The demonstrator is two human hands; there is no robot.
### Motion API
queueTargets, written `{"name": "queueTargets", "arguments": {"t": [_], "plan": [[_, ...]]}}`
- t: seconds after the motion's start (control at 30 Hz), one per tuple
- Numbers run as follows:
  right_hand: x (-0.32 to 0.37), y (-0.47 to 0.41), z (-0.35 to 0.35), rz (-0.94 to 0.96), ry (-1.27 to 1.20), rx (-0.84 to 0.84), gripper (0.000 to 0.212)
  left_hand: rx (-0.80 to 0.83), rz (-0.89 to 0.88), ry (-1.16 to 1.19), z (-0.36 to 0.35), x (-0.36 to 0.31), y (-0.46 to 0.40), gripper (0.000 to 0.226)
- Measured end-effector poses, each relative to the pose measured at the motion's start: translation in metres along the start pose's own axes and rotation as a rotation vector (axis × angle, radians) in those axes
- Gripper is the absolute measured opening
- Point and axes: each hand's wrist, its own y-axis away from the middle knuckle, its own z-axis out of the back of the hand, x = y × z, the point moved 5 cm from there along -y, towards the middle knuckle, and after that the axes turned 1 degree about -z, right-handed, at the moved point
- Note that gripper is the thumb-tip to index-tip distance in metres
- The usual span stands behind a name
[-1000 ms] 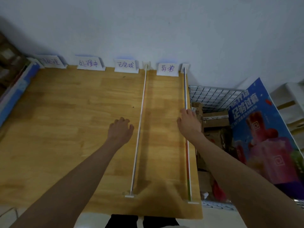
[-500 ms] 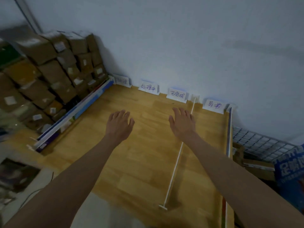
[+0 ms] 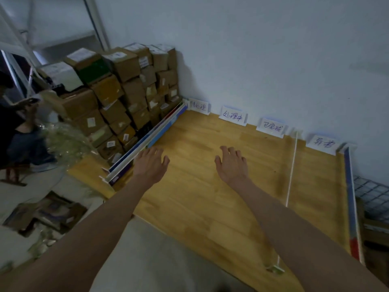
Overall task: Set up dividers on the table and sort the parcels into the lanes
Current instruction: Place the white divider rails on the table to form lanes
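Note:
Both my hands hover empty over the wooden table (image 3: 202, 199), fingers spread. My left hand (image 3: 150, 164) is close to the stacked dividers (image 3: 147, 142) lying along the table's left edge. My right hand (image 3: 231, 165) is over the middle of the table. A thin white divider (image 3: 291, 171) stands upright to its right, and a blue-edged divider (image 3: 350, 194) runs along the table's right edge. Several white lane labels (image 3: 233, 118) lean on the wall at the back. Brown cardboard parcels (image 3: 126, 91) are piled high left of the table.
A wire basket (image 3: 374, 197) with boxes sits beyond the right edge. On the floor at left lie clear plastic wrap (image 3: 65, 140) and flattened cartons (image 3: 46, 213). A person in dark clothes (image 3: 14, 127) is at the far left.
The view has swung left, bringing the parcel pile into sight. Both hands have left the two right-hand dividers and moved left; the left one now nears the stacked dividers.

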Motion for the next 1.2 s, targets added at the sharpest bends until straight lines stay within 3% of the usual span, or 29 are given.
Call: {"name": "queueTargets", "arguments": {"t": [0.57, 1.2], "plan": [[0.108, -0.092, -0.091, 0.029, 0.003, 0.044, 0.046, 0.033, -0.031, 0.015, -0.052, 0.122, -0.092, 0.041], [0.204, -0.206, -0.203, -0.084, -0.147, 0.343, 0.04, 0.321, 0.036, 0.068, -0.125, 0.227, -0.201, 0.041]]}}
